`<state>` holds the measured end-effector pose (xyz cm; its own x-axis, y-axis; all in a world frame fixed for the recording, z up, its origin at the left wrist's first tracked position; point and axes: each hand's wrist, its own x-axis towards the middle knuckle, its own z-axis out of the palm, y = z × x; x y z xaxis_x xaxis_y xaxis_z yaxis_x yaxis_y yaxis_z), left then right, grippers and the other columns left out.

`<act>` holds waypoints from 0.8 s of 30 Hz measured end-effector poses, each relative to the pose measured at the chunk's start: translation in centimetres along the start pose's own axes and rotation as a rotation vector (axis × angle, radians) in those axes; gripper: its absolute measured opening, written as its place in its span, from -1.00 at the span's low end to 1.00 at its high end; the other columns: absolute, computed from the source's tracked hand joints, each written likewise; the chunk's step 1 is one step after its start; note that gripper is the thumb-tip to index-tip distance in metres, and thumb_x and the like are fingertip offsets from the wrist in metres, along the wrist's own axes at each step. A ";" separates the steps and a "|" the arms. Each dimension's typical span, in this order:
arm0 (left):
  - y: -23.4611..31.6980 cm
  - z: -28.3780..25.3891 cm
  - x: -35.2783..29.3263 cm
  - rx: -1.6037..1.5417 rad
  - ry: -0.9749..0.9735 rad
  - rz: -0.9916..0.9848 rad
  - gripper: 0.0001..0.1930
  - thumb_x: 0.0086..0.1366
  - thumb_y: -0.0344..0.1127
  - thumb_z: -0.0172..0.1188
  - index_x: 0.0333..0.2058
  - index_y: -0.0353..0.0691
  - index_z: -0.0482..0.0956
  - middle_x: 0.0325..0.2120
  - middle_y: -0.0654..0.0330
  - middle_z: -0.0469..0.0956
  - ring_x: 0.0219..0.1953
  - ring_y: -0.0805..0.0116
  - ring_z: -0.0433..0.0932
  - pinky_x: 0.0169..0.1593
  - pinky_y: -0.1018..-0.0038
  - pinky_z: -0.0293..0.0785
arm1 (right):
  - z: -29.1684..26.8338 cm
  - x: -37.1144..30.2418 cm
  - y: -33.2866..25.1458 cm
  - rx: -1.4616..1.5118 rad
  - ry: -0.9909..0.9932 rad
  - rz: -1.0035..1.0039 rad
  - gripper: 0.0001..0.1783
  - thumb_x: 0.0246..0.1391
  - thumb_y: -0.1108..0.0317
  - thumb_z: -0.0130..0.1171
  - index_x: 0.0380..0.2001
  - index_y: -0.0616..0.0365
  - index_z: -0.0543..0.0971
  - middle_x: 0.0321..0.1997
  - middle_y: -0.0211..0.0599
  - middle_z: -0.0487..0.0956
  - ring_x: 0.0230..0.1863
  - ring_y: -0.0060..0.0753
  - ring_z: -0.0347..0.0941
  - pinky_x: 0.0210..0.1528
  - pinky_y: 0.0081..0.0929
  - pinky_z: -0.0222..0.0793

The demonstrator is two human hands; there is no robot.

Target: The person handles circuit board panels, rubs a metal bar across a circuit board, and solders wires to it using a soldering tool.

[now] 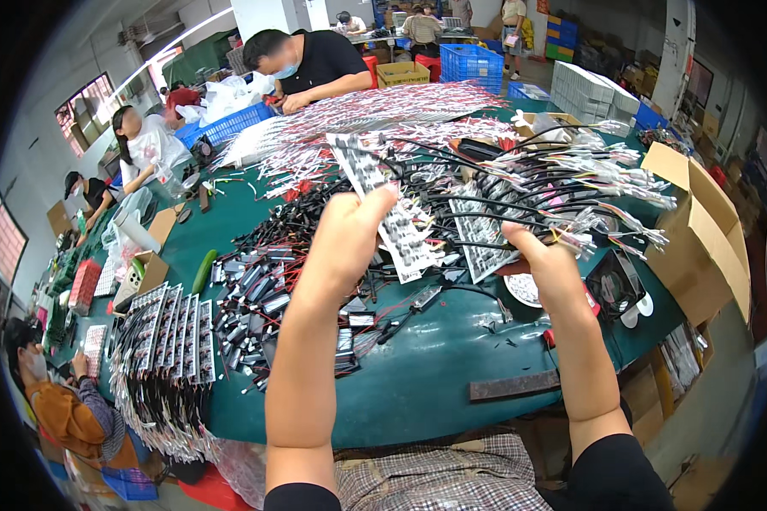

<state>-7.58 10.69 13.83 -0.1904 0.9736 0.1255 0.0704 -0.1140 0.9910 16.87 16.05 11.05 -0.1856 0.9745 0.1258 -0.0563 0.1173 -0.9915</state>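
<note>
My left hand point(349, 232) is closed on the edge of a long white circuit board panel point(405, 238) set with dark parts, held tilted above the table. My right hand point(547, 262) grips a second circuit board panel point(479, 228), its thumb on top and its other fingers mostly hidden. Black cables point(520, 207) run from this board toward the right, ending in white connectors and coloured wires. Under and behind both boards spreads a heap of small black modules point(264, 281) with red and black leads.
Wired board panels point(175, 328) hang over the table's near left edge. Beyond the heap lie many red and white wires point(400, 106). An open cardboard box point(699, 230) stands right, near a white bowl point(522, 289) and a dark bar point(513, 387). Co-workers sit across and left.
</note>
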 end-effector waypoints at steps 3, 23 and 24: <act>3.5 0.0 1.2 0.182 -0.024 0.000 -0.67 0.31 -0.14 0.12 -0.29 -0.36 0.62 -0.42 0.20 0.66 -0.50 0.52 0.61 -0.41 0.59 0.49 | -0.5 -0.1 0.2 0.088 -0.006 0.049 -0.73 0.12 0.29 0.25 -0.15 0.20 0.59 -0.28 -0.32 0.65 -0.35 -0.47 0.60 -0.45 -0.47 0.60; 6.0 -1.8 9.1 -0.331 -0.213 -0.261 -0.68 0.32 -0.08 0.09 -0.58 -0.04 0.37 -0.79 0.52 0.19 -0.83 0.72 0.02 -0.76 0.67 -0.11 | -1.4 0.0 0.0 0.452 -0.383 0.400 -0.27 0.17 -0.16 -0.05 -0.03 0.42 0.50 -0.10 0.21 0.62 -0.16 0.02 0.65 -0.31 -0.33 0.64; 6.1 -1.9 9.1 -0.331 -0.209 -0.261 -0.68 0.32 -0.08 0.09 -0.58 -0.04 0.37 -0.79 0.52 0.19 -0.83 0.72 0.02 -0.76 0.67 -0.11 | -1.2 -0.1 0.1 0.452 -0.387 0.400 -0.27 0.17 -0.16 -0.05 -0.03 0.42 0.50 -0.10 0.21 0.62 -0.16 0.02 0.65 -0.31 -0.33 0.64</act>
<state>-10.76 18.48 21.14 0.0432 0.9932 -0.1079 -0.2757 0.1157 0.9543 18.10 16.19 10.93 -0.6071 0.7786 -0.1588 -0.2967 -0.4075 -0.8636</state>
